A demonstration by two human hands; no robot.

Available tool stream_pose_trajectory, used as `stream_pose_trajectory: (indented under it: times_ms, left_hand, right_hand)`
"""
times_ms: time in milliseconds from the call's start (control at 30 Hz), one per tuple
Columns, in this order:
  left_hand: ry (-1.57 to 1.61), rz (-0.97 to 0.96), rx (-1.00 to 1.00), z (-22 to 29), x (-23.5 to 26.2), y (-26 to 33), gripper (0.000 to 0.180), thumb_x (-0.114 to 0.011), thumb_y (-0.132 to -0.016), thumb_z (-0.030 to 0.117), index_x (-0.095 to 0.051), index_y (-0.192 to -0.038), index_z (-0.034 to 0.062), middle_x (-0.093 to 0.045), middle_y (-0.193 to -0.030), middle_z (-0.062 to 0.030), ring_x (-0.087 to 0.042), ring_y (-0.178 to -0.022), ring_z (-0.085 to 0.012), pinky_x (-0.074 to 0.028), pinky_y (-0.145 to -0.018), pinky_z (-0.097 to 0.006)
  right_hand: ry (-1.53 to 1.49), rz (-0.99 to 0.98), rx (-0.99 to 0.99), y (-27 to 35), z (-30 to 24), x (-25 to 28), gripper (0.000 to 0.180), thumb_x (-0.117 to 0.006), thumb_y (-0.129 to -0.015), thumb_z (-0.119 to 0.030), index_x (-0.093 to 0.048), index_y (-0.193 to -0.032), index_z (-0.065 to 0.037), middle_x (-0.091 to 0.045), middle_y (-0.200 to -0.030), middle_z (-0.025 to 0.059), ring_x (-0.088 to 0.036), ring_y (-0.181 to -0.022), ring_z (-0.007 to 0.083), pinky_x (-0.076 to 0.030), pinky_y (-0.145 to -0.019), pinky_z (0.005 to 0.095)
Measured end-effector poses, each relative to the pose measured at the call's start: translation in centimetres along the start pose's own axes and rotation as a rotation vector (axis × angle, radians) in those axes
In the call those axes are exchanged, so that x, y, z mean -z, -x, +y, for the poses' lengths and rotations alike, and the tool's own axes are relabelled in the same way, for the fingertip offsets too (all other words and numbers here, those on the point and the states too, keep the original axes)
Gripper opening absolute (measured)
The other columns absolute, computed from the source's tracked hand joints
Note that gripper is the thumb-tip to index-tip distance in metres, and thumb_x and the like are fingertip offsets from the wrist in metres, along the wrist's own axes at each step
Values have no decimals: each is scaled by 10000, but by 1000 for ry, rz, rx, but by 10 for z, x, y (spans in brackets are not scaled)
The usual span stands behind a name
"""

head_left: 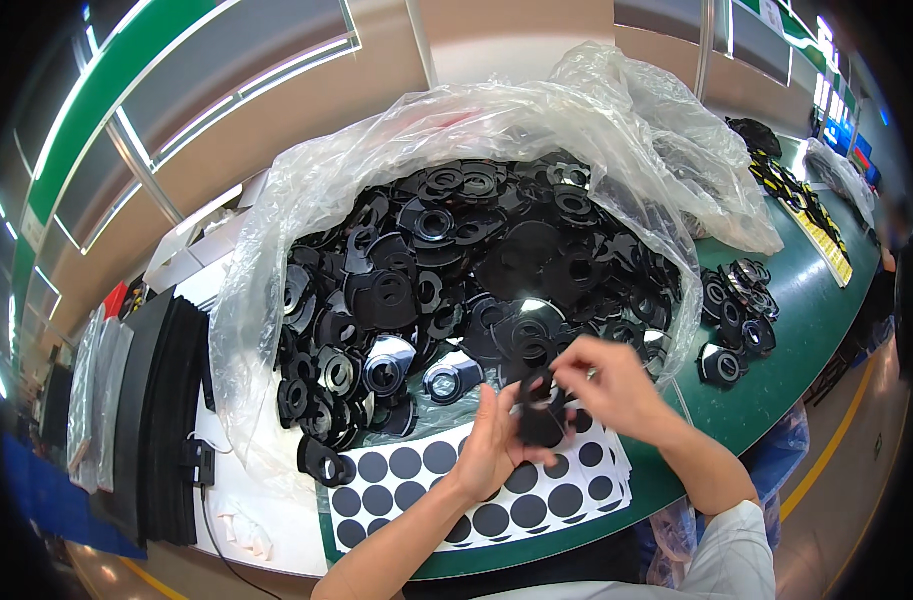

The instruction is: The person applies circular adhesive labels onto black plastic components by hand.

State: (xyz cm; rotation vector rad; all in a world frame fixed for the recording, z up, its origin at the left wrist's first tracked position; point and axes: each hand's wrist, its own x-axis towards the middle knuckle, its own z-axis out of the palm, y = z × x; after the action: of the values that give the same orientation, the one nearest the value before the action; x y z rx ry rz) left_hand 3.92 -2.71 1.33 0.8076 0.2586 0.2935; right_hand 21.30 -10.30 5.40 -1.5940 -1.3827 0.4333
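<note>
My left hand (489,452) holds a black plastic part (542,424) with a ring-shaped opening, thumb on one side and fingers beneath. At the upper right edge of that part, my right hand (608,384) has its fingers pinched together; motion blur hides what is between them. Under both hands lie white sheets (616,478) with rows of round black stickers (491,519). Just beyond, a large heap of similar glossy black parts (431,225) fills an opened clear plastic bag (246,330).
More black parts (733,310) lie in a small group on the green tabletop (806,310) at right. Stacked dark sheets (161,420) stand at left beside a small black box with a cable (198,463). A bunched clear bag (676,150) sits at the back right.
</note>
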Motion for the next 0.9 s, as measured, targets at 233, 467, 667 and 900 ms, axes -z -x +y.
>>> stream_pose_trajectory:
  times_ms: [233, 467, 667, 900]
  left_hand:
    - [-857, 414, -404, 47, 14, 9, 183, -608, -907, 132, -600, -1031, -2, -659, -969, -113, -643, -854, -215, -499, -727, -278]
    - [-1997, 675, -414, 45, 30, 21, 167, -715, -765, 142, -660, -822, -5, -615, -906, -98, -578, -876, -276, -486, -727, -358]
    - [-2291, 612, -365, 35, 40, 15, 111, -678, -758, 105, -627, -745, 7, -568, -851, -122, -527, -886, -259, -467, -716, -337]
    - [-2243, 865, -330, 52, 26, 22, 124, -611, -810, 60, -557, -917, 28, -602, -689, -77, -643, -566, -249, -477, -482, -354]
  right_hand:
    - [903, 824, -31, -5, 44, 136, 97, -584, -871, -96, -624, -918, -21, -615, -886, 143, -561, -861, 336, -447, -780, 401]
    - [384, 355, -63, -9, 7, 89, 95, -699, -730, -62, -676, -819, -41, -642, -804, 94, -594, -756, 248, -468, -720, 347]
    - [299, -966, 119, 13, -24, 8, 275, -749, -735, -254, -673, -927, -72, -650, -888, 52, -616, -872, 234, -498, -720, 345]
    - [398, -872, 234, 31, -27, -3, 247, -748, -701, -95, -600, -874, -1, -622, -877, 99, -593, -941, 298, -489, -762, 406]
